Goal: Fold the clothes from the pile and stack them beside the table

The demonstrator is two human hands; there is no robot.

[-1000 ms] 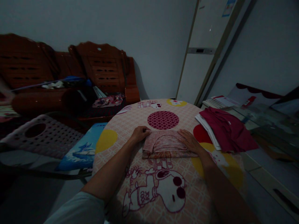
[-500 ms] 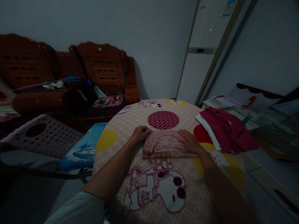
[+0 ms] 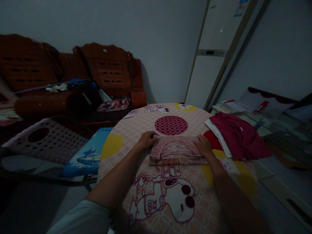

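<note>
On the round table (image 3: 136, 130), the pink shirt (image 3: 179, 148) lies folded flat, neckline showing. The left hand (image 3: 147, 140) pinches its far-left corner; the right hand (image 3: 203, 146), shifted outward since earlier, touches its right edge, grip unclear. Bare cloth surrounds it; red clothes (image 3: 240, 135) sit right.

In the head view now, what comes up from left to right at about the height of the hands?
Woven chair, blue cushion, left hand, folded pinkish shirt, right hand, dark red cloth.
</note>
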